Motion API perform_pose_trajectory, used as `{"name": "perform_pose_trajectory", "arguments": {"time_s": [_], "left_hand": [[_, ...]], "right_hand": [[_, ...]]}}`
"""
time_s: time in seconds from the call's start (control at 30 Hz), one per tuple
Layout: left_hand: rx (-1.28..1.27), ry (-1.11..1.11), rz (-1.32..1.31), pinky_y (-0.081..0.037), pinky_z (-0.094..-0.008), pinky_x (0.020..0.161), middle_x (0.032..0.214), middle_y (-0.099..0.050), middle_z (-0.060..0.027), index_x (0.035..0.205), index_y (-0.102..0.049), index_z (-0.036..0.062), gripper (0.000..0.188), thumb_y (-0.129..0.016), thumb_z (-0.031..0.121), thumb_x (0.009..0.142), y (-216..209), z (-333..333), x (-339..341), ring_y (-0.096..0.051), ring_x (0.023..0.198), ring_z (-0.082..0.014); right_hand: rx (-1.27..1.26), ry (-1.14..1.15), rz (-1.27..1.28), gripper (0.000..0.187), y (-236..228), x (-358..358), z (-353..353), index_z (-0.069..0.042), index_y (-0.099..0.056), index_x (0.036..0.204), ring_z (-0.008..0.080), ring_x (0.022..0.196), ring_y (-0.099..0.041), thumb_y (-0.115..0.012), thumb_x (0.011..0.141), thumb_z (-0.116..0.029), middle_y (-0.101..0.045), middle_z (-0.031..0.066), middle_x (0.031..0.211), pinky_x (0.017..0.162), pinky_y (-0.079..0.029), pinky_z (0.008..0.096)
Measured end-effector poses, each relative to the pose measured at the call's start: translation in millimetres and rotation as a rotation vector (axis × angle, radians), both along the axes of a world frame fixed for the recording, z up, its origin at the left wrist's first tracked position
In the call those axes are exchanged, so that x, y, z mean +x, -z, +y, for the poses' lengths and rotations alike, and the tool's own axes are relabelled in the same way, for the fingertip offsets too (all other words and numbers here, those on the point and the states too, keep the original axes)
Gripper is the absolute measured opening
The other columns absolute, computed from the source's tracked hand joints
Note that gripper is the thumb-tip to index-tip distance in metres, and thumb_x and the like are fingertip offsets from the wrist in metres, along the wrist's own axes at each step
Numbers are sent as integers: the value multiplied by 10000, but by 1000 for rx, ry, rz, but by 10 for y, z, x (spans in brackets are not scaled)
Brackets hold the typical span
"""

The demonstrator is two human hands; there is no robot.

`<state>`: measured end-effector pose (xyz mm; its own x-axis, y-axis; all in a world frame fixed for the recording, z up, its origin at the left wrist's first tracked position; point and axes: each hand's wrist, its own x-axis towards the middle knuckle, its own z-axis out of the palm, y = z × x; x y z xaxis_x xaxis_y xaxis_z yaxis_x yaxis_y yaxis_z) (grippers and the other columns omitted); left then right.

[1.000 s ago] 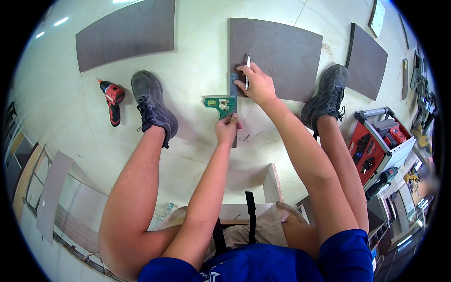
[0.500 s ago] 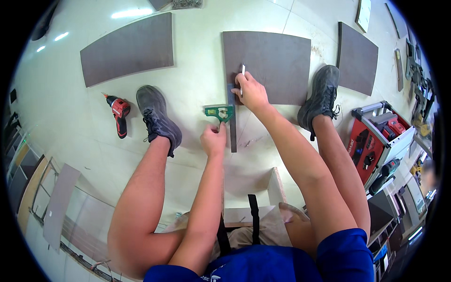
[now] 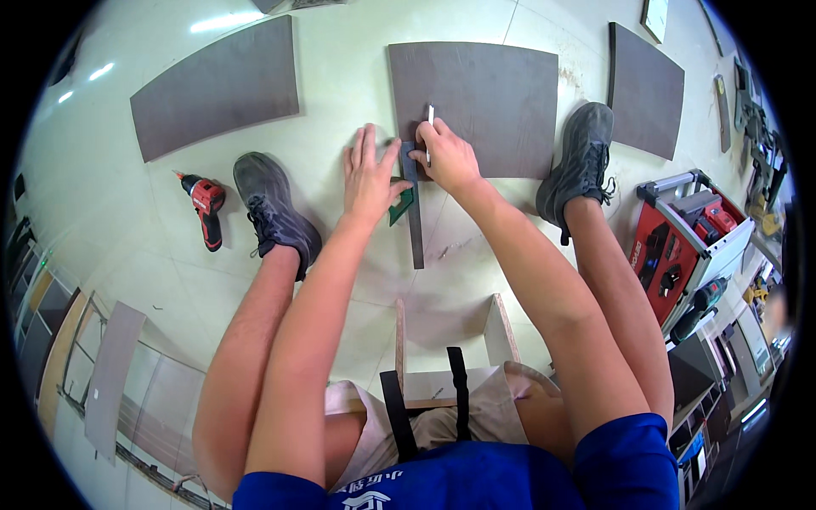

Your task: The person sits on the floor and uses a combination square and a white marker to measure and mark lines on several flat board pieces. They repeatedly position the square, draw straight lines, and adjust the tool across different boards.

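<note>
A workshop with a pale, glossy tiled floor (image 3: 340, 81).
Thin seams cross it, and white streaks of light (image 3: 225, 22) gleam on its surface at upper left. At lower left, a flat grey panel (image 3: 115, 374) stands near a long dark rail (image 3: 144, 473); at lower right, dark shelving (image 3: 690, 463) bends along the rim, near a bright strip (image 3: 753, 410).

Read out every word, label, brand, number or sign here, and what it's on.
I don't repeat printed wording; its places:
Blue shirt: white characters and emblem.
Red toolbox: white lettering.
Drill: marking too small to read.
Ruler: any markings too small to read.
White panel by the lap: tiny mark, unreadable.
</note>
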<state>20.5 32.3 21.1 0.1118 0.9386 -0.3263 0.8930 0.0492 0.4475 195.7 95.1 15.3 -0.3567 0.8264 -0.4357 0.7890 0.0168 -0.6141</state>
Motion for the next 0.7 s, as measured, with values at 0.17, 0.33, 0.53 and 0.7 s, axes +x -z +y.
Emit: {"name": "perform_pose_trajectory", "arguments": {"time_s": [0.17,0.33,0.53,0.7], "left_hand": [[-13,281,106,-312,-577,1191,1622,-309,-155,1334,-620,163,684,-876,337,725,-70,71,28,-273,1515,-330],[-42,367,131,-322,-575,1190,1638,-292,-149,1320,-631,133,662,-868,341,738,-115,157,39,-260,1525,-322],[-33,469,193,-292,-597,1200,1685,-179,-149,1317,-645,128,645,-860,347,749,-77,232,-16,-189,1554,-339],[-74,443,194,-269,-607,1207,1696,-140,-144,1323,-654,156,650,-866,343,738,-101,250,21,-140,1567,-346]], "right_hand": [[15,8,-13,284,15,18,-12,-114,-523,1020,371,895,-648,-756,867,-168,-580,94,1005,735,-535,494],[-18,2,-20,281,-34,14,15,-113,-533,1036,364,926,-651,-748,862,-157,-573,105,1015,765,-541,490],[-14,-1,-22,279,-31,-7,29,-114,-544,1038,365,943,-650,-754,859,-160,-578,107,1027,784,-540,487],[-57,-19,-7,306,-45,31,48,-113,-551,1077,353,978,-643,-758,856,-158,-581,108,1051,815,-539,478]]}}
